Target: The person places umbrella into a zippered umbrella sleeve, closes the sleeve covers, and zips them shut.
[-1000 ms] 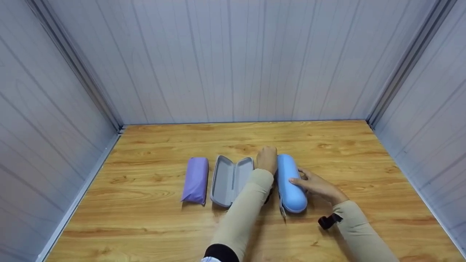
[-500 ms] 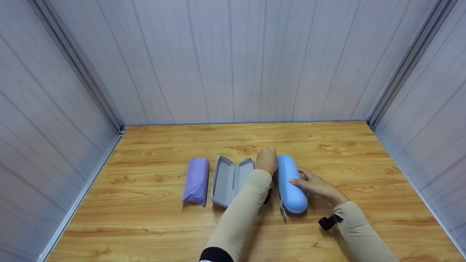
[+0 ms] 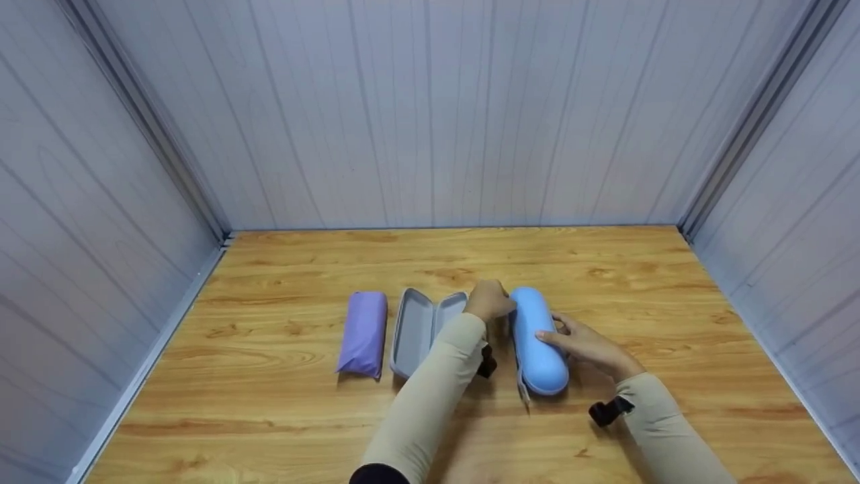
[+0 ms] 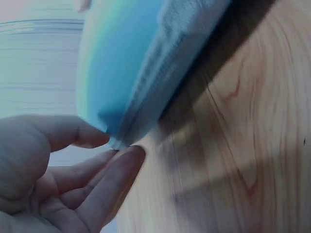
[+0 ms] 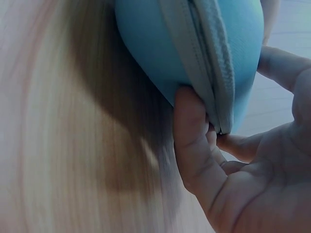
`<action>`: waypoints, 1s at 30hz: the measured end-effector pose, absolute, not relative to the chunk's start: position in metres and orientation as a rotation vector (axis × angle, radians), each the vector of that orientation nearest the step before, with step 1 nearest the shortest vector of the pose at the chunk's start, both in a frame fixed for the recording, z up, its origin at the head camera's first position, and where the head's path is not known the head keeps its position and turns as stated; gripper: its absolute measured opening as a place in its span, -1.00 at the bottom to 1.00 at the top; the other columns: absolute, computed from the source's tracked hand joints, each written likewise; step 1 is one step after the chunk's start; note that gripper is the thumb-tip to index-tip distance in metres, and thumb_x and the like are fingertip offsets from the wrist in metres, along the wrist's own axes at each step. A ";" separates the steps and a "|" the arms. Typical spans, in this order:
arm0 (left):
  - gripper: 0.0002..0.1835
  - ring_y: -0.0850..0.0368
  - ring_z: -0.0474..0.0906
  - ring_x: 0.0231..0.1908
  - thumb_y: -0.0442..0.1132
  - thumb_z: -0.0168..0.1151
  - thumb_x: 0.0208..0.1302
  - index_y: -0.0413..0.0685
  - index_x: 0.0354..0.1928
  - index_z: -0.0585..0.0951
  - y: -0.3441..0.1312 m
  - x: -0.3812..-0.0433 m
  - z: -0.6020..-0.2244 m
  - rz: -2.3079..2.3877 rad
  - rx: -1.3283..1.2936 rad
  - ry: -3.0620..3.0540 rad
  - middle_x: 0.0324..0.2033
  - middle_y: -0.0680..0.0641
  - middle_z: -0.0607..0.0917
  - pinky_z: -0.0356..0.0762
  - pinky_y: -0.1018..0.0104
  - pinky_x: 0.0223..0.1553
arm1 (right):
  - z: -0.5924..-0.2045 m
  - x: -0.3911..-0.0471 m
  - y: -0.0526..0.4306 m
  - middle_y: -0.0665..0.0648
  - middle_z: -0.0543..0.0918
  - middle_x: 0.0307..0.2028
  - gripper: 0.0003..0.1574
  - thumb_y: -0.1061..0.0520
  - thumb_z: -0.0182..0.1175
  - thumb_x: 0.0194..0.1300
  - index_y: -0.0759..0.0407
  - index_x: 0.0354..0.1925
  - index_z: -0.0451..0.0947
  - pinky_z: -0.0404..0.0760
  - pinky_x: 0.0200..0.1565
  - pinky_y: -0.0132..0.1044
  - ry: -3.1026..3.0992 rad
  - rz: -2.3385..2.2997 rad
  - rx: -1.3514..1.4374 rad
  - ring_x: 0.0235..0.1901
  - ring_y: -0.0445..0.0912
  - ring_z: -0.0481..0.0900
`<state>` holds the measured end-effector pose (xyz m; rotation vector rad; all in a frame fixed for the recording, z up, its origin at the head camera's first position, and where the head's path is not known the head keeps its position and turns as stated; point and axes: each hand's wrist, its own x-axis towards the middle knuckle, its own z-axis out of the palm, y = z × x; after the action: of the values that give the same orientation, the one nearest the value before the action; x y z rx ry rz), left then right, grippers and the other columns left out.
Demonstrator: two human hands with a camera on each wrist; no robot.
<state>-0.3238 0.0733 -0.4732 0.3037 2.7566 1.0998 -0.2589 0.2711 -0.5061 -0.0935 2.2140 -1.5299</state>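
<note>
Left hand (image 3: 489, 300) pinches the blue case (image 3: 537, 343) at its far end, contact blurred; the right hand (image 3: 591, 346) grips its right side, fingers (image 5: 192, 141) partly hidden. Left of it, a sleeve (image 3: 430, 390) covers part of an open grey case (image 3: 413, 326); farther left lies a purple packet (image 3: 363, 333).

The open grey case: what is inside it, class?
Inside the case, only grey lining shows. The left sleeve covers much of its right half, so anything there cannot be seen.
</note>
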 end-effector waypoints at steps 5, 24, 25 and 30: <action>-0.56 0.16 0.29 -0.75 -0.12 0.11 0.12 0.04 -0.83 0.23 0.068 -0.317 -0.472 1.212 0.214 2.506 -0.84 0.05 0.31 0.33 0.34 -0.70 | -0.506 -0.259 0.271 0.39 0.19 0.24 0.04 -0.22 0.10 0.23 0.14 0.41 -0.20 0.41 0.00 0.01 2.209 -1.521 -0.114 0.14 0.20 0.29; -0.27 -0.20 0.46 -0.10 -0.03 0.20 0.11 -0.27 0.23 0.22 0.074 -0.296 -0.493 1.588 0.083 1.831 -0.02 -0.29 0.44 0.54 -0.03 -0.26 | -0.508 -0.260 0.272 0.36 0.18 0.26 0.05 -0.24 0.13 0.19 0.09 0.41 -0.16 0.38 0.02 0.06 2.215 -1.528 -0.081 0.15 0.20 0.28; -0.26 -0.22 0.45 -0.09 -0.01 0.21 0.11 -0.26 0.24 0.20 0.074 -0.295 -0.494 1.601 0.076 1.825 -0.02 -0.29 0.43 0.55 -0.04 -0.28 | -0.508 -0.260 0.272 0.36 0.18 0.26 0.05 -0.24 0.13 0.19 0.09 0.41 -0.16 0.38 0.02 0.07 2.215 -1.528 -0.078 0.15 0.21 0.29; -0.21 -0.22 0.42 -0.05 0.03 0.26 0.08 -0.23 0.24 0.18 0.077 -0.292 -0.496 1.633 0.066 1.820 0.01 -0.28 0.39 0.56 -0.03 -0.34 | -0.507 -0.259 0.271 0.38 0.17 0.26 0.06 -0.24 0.15 0.17 0.10 0.40 -0.14 0.39 0.00 0.08 2.224 -1.521 -0.077 0.14 0.22 0.29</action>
<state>-0.2919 0.0769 -0.4965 0.0656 1.8200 1.6327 -0.2592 0.2708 -0.5073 -0.0765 2.2241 -1.5207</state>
